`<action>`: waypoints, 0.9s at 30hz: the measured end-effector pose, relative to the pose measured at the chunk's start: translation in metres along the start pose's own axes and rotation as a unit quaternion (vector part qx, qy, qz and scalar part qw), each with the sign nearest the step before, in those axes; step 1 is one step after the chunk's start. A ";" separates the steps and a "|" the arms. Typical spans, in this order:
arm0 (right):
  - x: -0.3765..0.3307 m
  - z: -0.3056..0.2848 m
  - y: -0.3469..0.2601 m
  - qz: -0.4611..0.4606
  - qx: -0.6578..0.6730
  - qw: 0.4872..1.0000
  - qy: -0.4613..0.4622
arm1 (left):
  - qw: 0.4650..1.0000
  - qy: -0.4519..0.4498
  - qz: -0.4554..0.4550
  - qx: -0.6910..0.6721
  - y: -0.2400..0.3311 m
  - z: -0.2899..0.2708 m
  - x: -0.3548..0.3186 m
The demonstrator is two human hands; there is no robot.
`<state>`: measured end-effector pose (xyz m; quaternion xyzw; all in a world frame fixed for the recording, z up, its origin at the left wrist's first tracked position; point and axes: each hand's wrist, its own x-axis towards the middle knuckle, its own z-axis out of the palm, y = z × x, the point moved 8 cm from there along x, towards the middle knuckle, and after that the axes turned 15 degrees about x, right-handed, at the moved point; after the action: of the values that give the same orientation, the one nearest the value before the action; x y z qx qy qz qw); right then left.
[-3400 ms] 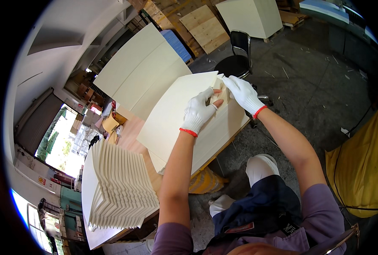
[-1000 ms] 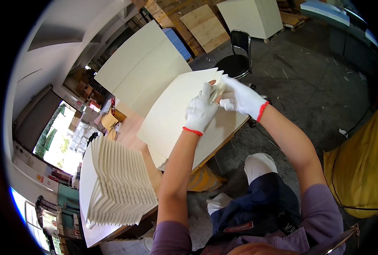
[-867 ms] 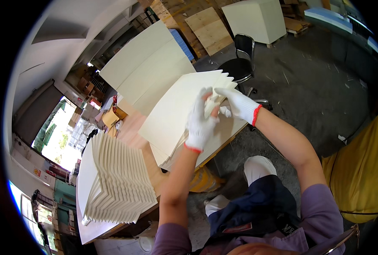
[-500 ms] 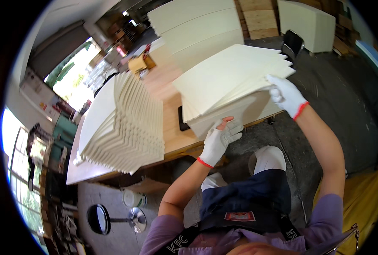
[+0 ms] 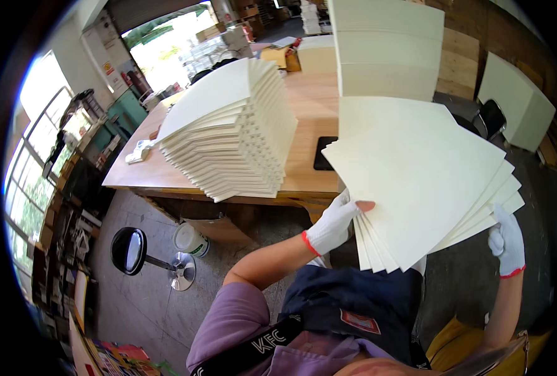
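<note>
A fan of several large white sheets, stiff like card, is spread in front of me over the near right part of the table. My left hand, in a white glove with a red cuff, grips their near left edge. Its bare thumb lies on the top sheet and the fingers are hidden underneath. At the lower right edge of the fan, my gloved right hand is closed on the sheets with curled fingers. Left of the fan, a tall stack of white sheets stands on the table in staggered, alternating layers.
A black phone-like slab lies on the wooden table between stack and fan. Large white blocks of sheets rise behind. A black stool and white bucket stand on the floor at left; a black chair is far right.
The sheets have been drawn toward me and fanned wider. My left hand, open below the pile before, now grips their near edge. My right hand has come nearer, and the view has turned.
</note>
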<state>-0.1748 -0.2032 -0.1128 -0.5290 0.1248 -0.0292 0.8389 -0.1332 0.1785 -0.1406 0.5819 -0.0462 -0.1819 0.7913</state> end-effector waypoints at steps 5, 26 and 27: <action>0.035 0.095 0.001 -0.030 0.035 0.992 -0.118 | 0.983 0.104 0.140 0.064 0.057 -0.058 -0.059; 0.074 0.592 0.117 0.089 0.119 0.921 -0.360 | 0.881 0.393 0.257 -0.060 0.260 -0.292 -0.037; 0.075 0.590 0.117 0.089 0.127 0.920 -0.360 | 0.894 0.367 0.244 -0.079 0.259 -0.281 -0.037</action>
<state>0.0297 0.3544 0.0107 -0.3795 -0.1437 0.2221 0.8866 -0.0274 0.5117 0.0184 0.5128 0.1213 0.2407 0.8151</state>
